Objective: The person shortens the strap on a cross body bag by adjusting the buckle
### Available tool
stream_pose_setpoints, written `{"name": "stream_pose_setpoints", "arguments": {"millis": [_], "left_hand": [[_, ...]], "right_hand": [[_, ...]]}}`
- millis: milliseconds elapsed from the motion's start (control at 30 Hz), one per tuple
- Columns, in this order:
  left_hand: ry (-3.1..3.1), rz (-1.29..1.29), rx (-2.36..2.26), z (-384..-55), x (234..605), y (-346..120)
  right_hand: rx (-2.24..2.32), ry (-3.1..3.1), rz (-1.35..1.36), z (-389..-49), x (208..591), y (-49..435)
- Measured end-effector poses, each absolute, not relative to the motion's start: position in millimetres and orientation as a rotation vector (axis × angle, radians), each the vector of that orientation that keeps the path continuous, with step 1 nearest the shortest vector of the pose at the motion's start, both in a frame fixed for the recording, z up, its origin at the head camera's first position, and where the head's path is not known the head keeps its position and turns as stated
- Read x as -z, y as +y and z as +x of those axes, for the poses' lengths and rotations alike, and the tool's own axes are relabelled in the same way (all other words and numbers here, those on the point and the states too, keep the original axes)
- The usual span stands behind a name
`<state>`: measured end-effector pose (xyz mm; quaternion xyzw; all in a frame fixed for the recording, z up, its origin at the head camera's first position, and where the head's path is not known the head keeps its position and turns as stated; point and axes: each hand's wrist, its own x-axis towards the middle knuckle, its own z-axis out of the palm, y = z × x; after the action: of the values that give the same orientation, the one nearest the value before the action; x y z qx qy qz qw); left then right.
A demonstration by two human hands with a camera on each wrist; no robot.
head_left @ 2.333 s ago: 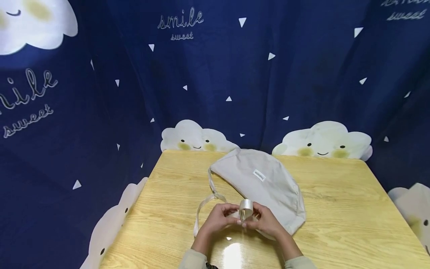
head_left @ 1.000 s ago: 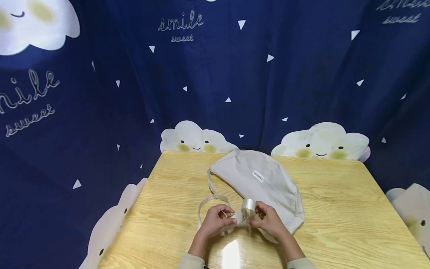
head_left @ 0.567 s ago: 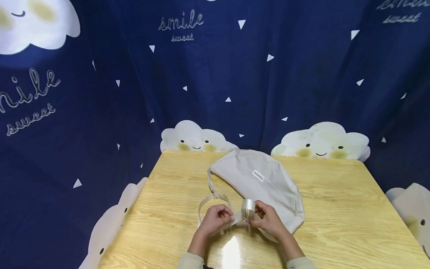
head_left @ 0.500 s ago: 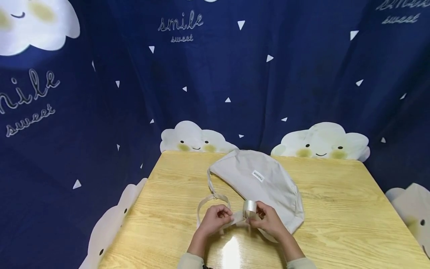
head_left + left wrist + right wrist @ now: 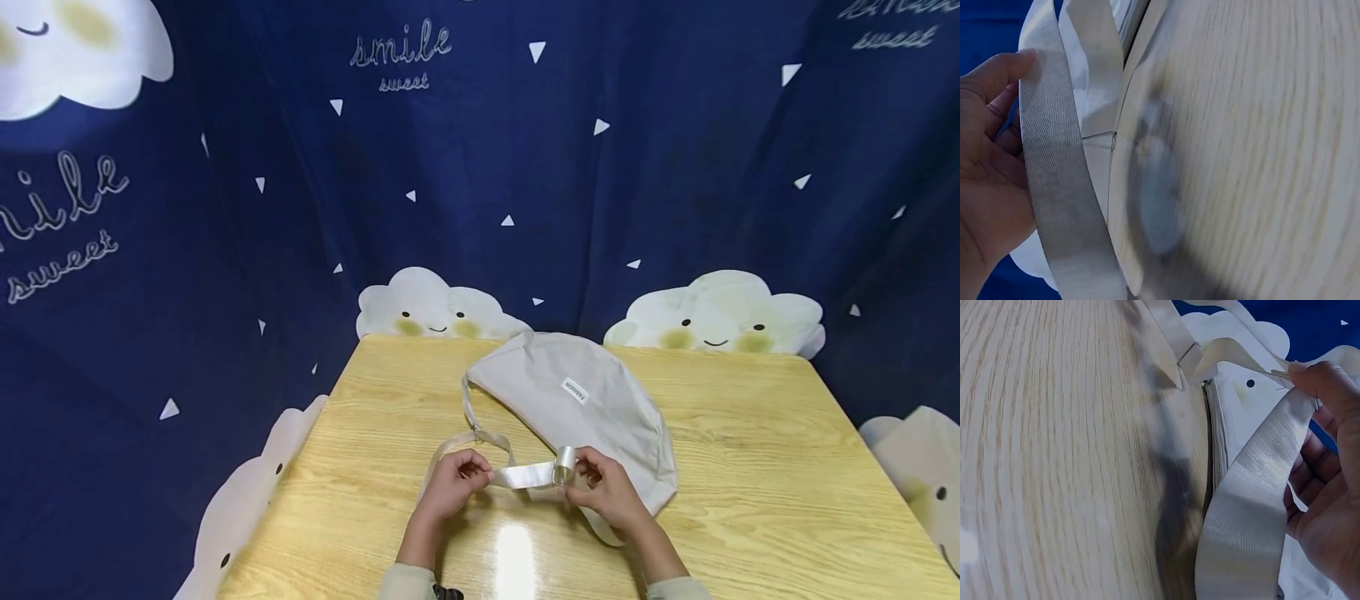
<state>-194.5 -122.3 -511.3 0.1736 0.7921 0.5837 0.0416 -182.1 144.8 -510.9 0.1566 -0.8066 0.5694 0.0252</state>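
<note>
A pale grey fabric bag (image 5: 607,417) with a small white label lies on the table, its beige strap (image 5: 525,476) drawn up near the front. My left hand (image 5: 450,483) pinches the strap between thumb and fingers. A flat, shiny length of it runs across to a metal slider buckle (image 5: 558,475). Beside that buckle my right hand (image 5: 603,487) pinches the strap, which stands up there in a small loop. The right wrist view shows the strap (image 5: 1254,500) hanging broad below the thumb. In the left wrist view the strap (image 5: 1060,156) passes in front of the palm.
The wooden table (image 5: 750,467) is under both arms. More strap (image 5: 468,408) trails from the bag's left corner to behind the left hand. A dark blue curtain (image 5: 480,167) with cloud prints surrounds the back and sides.
My left hand has moved left with the strap, drawing out a longer flat span between the hands. The loop at the right hand looks smaller. The right hand shifted slightly right; the bag stays put.
</note>
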Motion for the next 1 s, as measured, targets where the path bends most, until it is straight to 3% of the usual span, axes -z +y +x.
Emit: {"name": "stream_pose_setpoints", "arguments": {"millis": [700,1000], "left_hand": [[2.369,0.528,-1.804,-209.4,542.2,-70.4],[2.373,0.602,-1.809,-201.8,520.4,-80.0]], "right_hand": [[-1.8,-2.45,0.5,-182.7,505.7,139.3],[-1.773,-2.462,0.511,-184.2,509.6,142.0]]}}
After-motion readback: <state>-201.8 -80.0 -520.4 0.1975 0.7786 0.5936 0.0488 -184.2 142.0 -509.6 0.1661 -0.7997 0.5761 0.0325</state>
